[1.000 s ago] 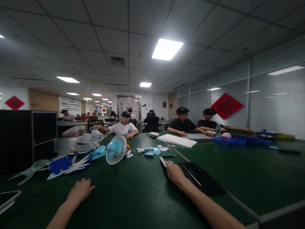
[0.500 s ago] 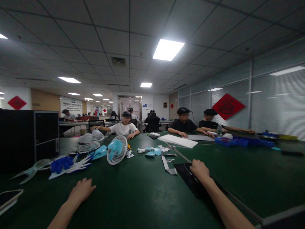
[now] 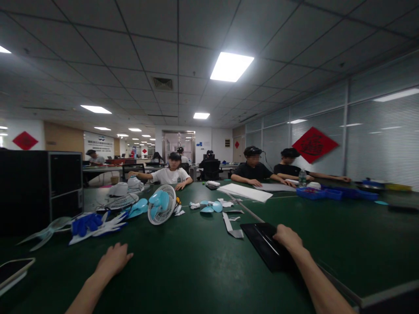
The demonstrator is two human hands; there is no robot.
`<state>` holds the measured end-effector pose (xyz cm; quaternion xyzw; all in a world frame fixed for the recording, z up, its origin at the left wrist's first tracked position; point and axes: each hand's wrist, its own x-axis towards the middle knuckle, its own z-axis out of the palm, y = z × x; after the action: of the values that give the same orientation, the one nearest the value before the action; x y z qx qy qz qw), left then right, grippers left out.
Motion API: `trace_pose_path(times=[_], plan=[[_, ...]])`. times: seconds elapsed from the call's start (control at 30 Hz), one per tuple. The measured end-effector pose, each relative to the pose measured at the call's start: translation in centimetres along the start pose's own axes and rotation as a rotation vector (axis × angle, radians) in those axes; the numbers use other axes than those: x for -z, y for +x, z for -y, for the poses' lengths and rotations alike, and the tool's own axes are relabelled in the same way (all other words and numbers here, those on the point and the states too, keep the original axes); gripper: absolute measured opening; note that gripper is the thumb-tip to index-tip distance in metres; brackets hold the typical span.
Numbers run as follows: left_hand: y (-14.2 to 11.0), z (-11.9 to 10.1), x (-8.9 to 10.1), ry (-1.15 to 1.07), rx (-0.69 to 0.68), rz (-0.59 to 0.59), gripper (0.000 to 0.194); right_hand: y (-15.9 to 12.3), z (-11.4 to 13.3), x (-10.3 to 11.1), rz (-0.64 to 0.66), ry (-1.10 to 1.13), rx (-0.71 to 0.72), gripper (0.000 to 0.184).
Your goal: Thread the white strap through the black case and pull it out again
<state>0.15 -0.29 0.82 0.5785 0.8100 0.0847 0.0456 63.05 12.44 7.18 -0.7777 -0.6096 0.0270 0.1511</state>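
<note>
My left hand (image 3: 114,258) lies palm down on the green table (image 3: 196,279), its fingers loosely spread and nothing seen in them. Farther right, my right hand (image 3: 288,238) rests at the right side of a flat, glossy black panel (image 3: 262,244). Its fingers are curled in toward the panel's surface, and whatever lies under them is hidden. A bright streak of reflected light crosses the panel. My right forearm covers part of the panel's near right area.
A white fan (image 3: 162,205) with blue blades, blue-and-white gloves (image 3: 98,224) and a phone (image 3: 15,272) lie leftward. Grey-white strips (image 3: 231,224) lie by the panel. A black computer case (image 3: 65,183) stands left. Across the table sit several people, near white sheets (image 3: 245,192) and blue trays (image 3: 314,193).
My right hand has shifted right across the black panel, uncovering more of its surface and the light streak. The left hand and the panel stay about where they were.
</note>
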Motion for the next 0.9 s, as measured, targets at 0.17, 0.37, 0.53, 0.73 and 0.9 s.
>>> trace_pose_path(times=[0.17,0.37,0.53,0.73,0.9], plan=[[0.1,0.3,-0.1,-0.003,-0.006,-0.007,0.056,-0.1,-0.3,-0.1,-0.053,0.024,-0.021,0.021],[-0.2,-0.1,0.0,0.006,-0.006,-0.046,0.05,-0.4,0.0,1.2,-0.15,0.029,-0.02,0.025],[-0.7,-0.8,0.2,-0.004,0.029,-0.083,0.043,-1.1,3.6,1.5,-0.333,0.099,0.204,0.037],[-1.3,-2.0,1.3,-0.059,-0.014,-0.149,0.051,-5.8,13.8,-1.1,-0.097,0.279,0.748,0.029],[-1.8,-3.9,2.4,-0.155,-0.211,-0.191,0.063,-10.4,21.5,-3.4,0.093,0.249,1.048,0.025]])
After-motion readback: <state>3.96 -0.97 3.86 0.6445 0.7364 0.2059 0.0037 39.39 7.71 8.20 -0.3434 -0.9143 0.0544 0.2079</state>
